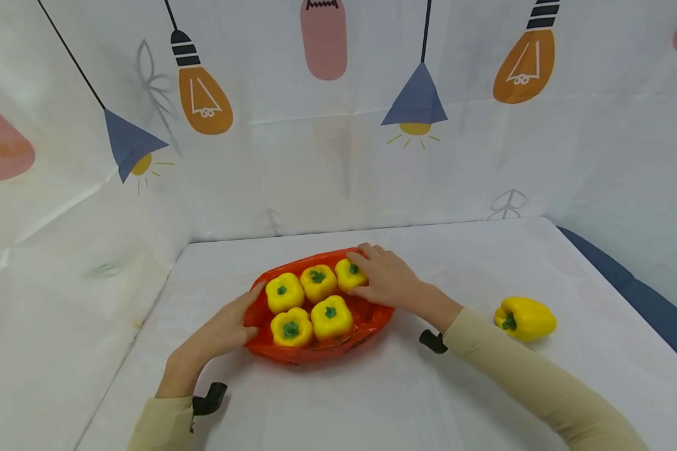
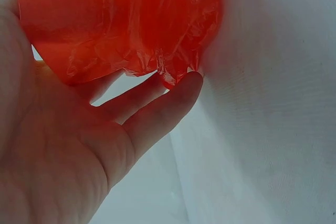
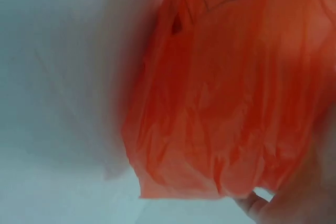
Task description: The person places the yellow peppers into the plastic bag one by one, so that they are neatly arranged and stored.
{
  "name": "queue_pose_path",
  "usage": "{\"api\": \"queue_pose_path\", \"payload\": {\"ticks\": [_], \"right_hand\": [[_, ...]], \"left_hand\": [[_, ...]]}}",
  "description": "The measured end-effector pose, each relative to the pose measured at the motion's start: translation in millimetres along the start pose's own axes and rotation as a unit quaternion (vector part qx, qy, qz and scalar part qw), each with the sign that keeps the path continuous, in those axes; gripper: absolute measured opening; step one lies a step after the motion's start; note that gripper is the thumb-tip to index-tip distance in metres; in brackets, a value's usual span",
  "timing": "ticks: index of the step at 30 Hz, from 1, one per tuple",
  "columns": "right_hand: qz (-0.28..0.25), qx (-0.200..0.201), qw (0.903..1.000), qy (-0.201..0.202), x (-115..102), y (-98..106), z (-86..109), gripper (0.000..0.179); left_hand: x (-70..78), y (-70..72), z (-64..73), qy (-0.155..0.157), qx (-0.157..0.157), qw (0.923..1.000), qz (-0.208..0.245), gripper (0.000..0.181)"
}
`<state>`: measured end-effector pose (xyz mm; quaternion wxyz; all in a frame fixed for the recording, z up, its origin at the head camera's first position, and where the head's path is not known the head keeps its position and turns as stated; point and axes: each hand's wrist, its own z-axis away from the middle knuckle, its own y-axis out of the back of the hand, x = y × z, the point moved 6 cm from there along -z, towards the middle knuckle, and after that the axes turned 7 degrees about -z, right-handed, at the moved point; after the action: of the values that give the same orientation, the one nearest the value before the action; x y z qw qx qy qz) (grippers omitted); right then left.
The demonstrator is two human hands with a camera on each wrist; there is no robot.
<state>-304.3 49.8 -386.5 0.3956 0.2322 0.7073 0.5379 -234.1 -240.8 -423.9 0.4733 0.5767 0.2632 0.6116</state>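
Note:
A red plastic bag [image 1: 367,319] lies on the table with its mouth spread wide. Inside it sit several yellow bell peppers [image 1: 331,317], green stems up. My left hand [image 1: 225,329] holds the bag's left side, fingers at the far part and thumb at the near part; the left wrist view shows the thumb touching crinkled plastic. At the far right of the bag, my right hand [image 1: 386,275] reaches over the rim and grips a yellow bell pepper [image 1: 346,275] between fingers and thumb. In the right wrist view the red plastic hides most of that hand.
One more yellow bell pepper [image 1: 526,318] lies on its side to the right, on the white tabletop [image 1: 338,407]. A white sheet with printed lamps [image 1: 417,94] hangs behind the table. Something dark blue [image 1: 643,294] runs beside the table's right edge.

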Motion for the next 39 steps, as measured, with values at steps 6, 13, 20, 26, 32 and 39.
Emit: {"api": "queue_pose_path", "payload": {"ticks": [6,13,20,26,32,39], "right_hand": [[-0.024,0.007,0.9997,0.007,4.4,10.5,7.2,0.077],[-0.019,-0.034,0.9925,0.116,-5.5,7.5,20.9,0.057],[0.023,-0.052,0.9760,0.210,-20.8,4.2,32.7,0.043],[0.039,-0.114,0.9812,0.151,-15.9,-6.1,29.9,0.061],[0.062,-0.092,0.9792,0.170,-16.4,-13.1,28.0,0.063],[0.070,-0.061,0.9830,0.158,-12.8,-17.4,21.7,0.069]], "left_hand": [[-1.7,2.3,1.4,0.001,0.001,1.0000,0.002,0.085],[-4.8,1.6,3.0,0.004,0.002,1.0000,0.000,0.086],[-4.1,2.3,3.4,0.006,0.007,1.0000,0.001,0.086],[-3.3,1.4,3.4,0.006,0.004,1.0000,0.003,0.085],[-3.0,0.4,3.9,0.010,0.001,0.9999,0.006,0.086],[0.5,0.4,3.6,0.006,-0.003,0.9999,0.013,0.085]]}}
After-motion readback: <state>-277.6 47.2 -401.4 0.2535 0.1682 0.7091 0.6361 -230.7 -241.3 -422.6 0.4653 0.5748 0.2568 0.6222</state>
